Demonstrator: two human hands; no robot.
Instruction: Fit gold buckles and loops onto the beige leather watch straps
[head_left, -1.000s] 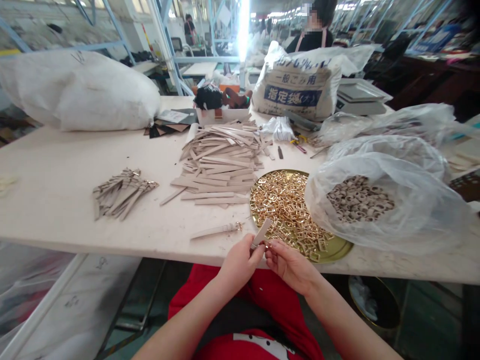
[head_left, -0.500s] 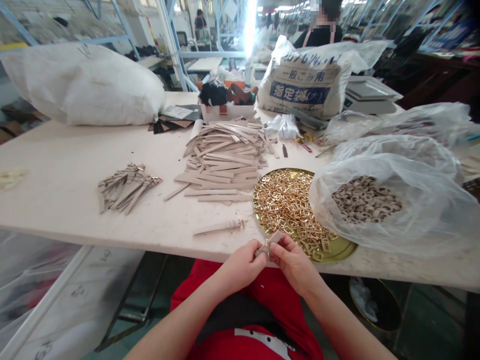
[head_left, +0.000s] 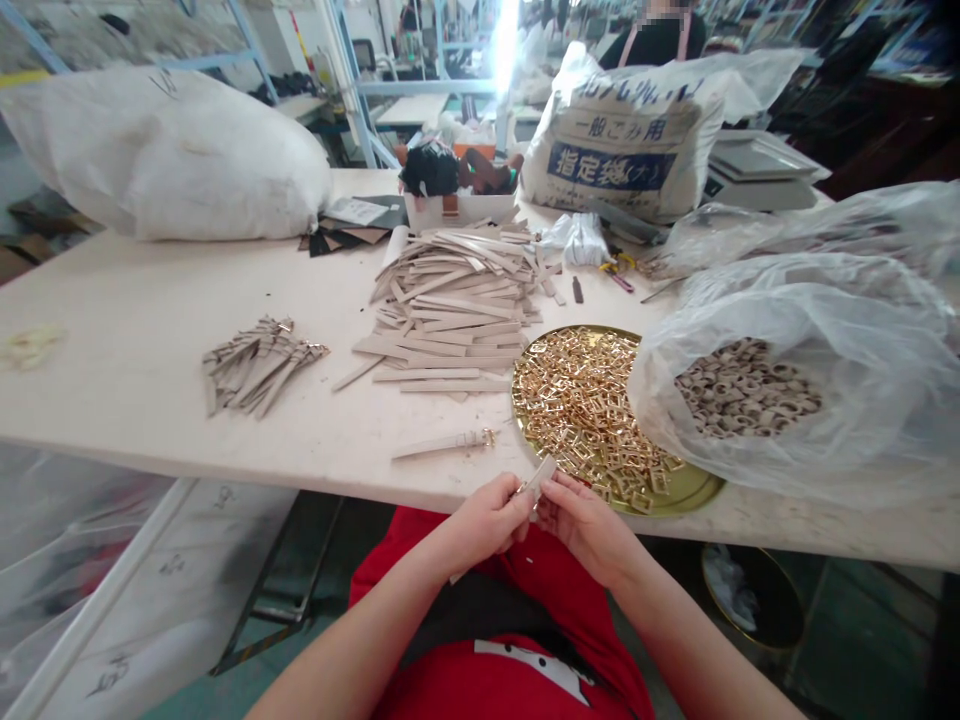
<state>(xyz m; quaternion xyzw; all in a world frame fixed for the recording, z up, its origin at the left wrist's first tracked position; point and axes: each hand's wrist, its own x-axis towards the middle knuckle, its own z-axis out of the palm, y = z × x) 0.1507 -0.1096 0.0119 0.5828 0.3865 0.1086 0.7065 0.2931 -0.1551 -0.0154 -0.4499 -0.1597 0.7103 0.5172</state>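
Between my two hands, at the table's front edge, is a beige strap [head_left: 541, 473] with a bit of gold metal showing by the fingers. My left hand [head_left: 491, 520] is closed on the strap's near part. My right hand [head_left: 589, 525] pinches it from the other side; its fingertips are partly hidden. A strap with a gold buckle [head_left: 442, 444] lies on the table just beyond my hands. Farther back sits a heap of flat beige strips [head_left: 450, 310]. A round gold tray [head_left: 701, 490] to the right carries many gold buckles [head_left: 589, 400].
A clear plastic bag [head_left: 862, 400] holds small beige loops [head_left: 750, 390] at the right. On the left lies a bundle of buckled straps [head_left: 259, 365]. Large white sacks [head_left: 180, 150] and a printed sack [head_left: 615, 150] stand behind. A person [head_left: 664, 35] is in the background.
The strap in my hands has turned to a steeper angle, and my fingers have shifted along it. The view has tilted slightly; the things on the table lie as before.
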